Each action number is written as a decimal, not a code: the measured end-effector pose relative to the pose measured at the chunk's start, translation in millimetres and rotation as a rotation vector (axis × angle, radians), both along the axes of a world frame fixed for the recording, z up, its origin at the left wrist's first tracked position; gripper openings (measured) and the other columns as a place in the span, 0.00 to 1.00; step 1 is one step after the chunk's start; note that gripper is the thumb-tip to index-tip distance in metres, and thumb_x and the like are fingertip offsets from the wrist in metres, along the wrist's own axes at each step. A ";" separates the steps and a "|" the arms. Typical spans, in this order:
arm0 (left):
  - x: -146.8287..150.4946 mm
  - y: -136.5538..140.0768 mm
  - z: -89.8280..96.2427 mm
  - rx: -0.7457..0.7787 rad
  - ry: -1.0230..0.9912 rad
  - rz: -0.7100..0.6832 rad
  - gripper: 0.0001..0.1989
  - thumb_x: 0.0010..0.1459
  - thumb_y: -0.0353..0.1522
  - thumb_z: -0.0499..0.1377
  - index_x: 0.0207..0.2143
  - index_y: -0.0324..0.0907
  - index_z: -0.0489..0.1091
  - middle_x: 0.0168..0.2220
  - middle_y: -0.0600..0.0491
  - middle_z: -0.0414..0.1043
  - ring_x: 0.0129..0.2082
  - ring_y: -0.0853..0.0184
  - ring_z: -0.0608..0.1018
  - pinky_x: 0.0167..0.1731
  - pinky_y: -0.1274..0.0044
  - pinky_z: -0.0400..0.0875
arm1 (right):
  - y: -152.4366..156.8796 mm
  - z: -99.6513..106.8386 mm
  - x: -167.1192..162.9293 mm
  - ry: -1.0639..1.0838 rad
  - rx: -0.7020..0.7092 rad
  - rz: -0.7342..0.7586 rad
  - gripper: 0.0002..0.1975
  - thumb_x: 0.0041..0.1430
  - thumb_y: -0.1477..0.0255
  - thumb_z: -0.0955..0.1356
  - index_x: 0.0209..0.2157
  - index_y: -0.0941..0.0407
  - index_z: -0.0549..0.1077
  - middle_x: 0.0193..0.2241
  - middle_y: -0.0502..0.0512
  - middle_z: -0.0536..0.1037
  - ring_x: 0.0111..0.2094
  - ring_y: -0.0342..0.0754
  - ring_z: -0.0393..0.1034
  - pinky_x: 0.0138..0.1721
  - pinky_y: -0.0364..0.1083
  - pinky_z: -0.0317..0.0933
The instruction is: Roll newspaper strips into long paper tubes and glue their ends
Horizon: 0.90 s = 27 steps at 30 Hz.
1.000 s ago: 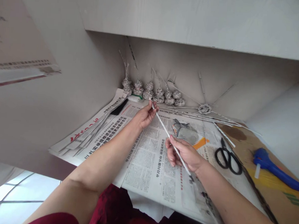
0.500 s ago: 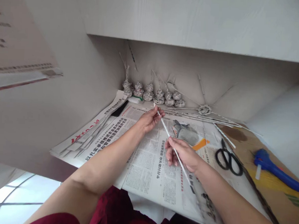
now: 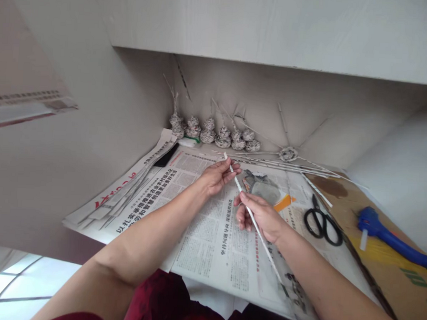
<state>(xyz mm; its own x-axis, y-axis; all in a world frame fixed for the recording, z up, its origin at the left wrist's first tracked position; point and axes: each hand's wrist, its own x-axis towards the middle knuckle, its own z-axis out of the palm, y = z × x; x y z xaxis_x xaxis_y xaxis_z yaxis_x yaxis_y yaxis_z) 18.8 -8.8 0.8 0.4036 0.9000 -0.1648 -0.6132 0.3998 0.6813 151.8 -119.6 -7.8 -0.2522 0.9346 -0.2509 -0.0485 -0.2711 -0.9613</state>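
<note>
A thin rolled paper stick (image 3: 266,248), mostly white, slants across the newspaper from its upper tip down toward the front edge. Close to that tip, my left hand (image 3: 218,176) is closed, pinching the stick between thumb and fingers. Lower along it, my right hand (image 3: 259,214) is closed too, with the stick passing under the thumb and across the curled fingers. Both hands hover over the spread newspaper (image 3: 209,245). Black-handled scissors (image 3: 323,222) lie to the right of my right hand.
Several woven paper gourds (image 3: 208,131) line the back wall. Beside them rests a woven piece (image 3: 288,154) with sticks radiating outward. A blue glue gun (image 3: 392,236) lies on cardboard (image 3: 407,289) at the right. Folded newspapers (image 3: 126,186) are stacked left, near a dark flat object (image 3: 166,156).
My hands have come slightly closer together along the paper stick, and its tip shows a little differently beyond my left fingers. The whole view has shifted slightly.
</note>
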 end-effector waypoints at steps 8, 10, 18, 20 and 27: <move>-0.8 -4.0 -0.4 0.066 0.044 -0.103 0.03 0.58 0.25 0.56 0.30 0.33 0.68 0.31 0.46 0.75 0.30 0.66 0.80 0.24 0.84 0.75 | 3.8 -4.8 3.6 -0.335 0.245 -0.168 0.19 0.59 0.53 0.61 0.29 0.55 0.66 0.14 0.46 0.69 0.14 0.39 0.62 0.14 0.38 0.51; -1.1 -4.5 0.5 0.064 0.044 -0.099 0.02 0.57 0.25 0.57 0.32 0.33 0.69 0.32 0.46 0.76 0.30 0.67 0.80 0.24 0.84 0.74 | 2.7 -1.8 3.2 -0.214 0.171 -0.144 0.19 0.59 0.53 0.61 0.30 0.55 0.65 0.14 0.45 0.68 0.13 0.40 0.61 0.14 0.38 0.50; -3.2 -5.1 0.7 0.083 0.042 -0.156 0.03 0.57 0.24 0.58 0.33 0.33 0.71 0.33 0.46 0.76 0.32 0.66 0.80 0.26 0.84 0.75 | 3.8 0.3 8.1 -0.174 0.096 -0.119 0.18 0.55 0.52 0.64 0.30 0.54 0.65 0.15 0.46 0.68 0.15 0.41 0.63 0.16 0.40 0.52; -2.8 -3.9 -1.1 0.084 0.064 -0.163 0.02 0.55 0.25 0.59 0.33 0.34 0.71 0.33 0.46 0.76 0.31 0.66 0.80 0.23 0.84 0.74 | 4.3 -2.3 8.9 -0.386 0.252 -0.189 0.18 0.54 0.53 0.65 0.29 0.55 0.67 0.16 0.46 0.69 0.16 0.41 0.63 0.19 0.40 0.56; -4.1 -3.2 0.3 0.041 0.056 -0.191 0.03 0.56 0.26 0.59 0.33 0.33 0.72 0.32 0.46 0.76 0.31 0.68 0.80 0.23 0.86 0.73 | 0.6 6.8 8.3 -0.037 -0.012 0.008 0.18 0.56 0.53 0.63 0.29 0.55 0.63 0.13 0.45 0.66 0.13 0.41 0.61 0.16 0.40 0.52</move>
<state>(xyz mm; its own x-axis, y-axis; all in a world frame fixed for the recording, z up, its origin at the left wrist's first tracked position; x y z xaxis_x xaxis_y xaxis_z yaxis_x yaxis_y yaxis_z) 14.8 -12.1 1.2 0.5589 0.8144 -0.1562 -0.4899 0.4762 0.7302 160.1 -119.0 -1.0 -0.2498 0.9295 -0.2712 -0.0108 -0.2827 -0.9591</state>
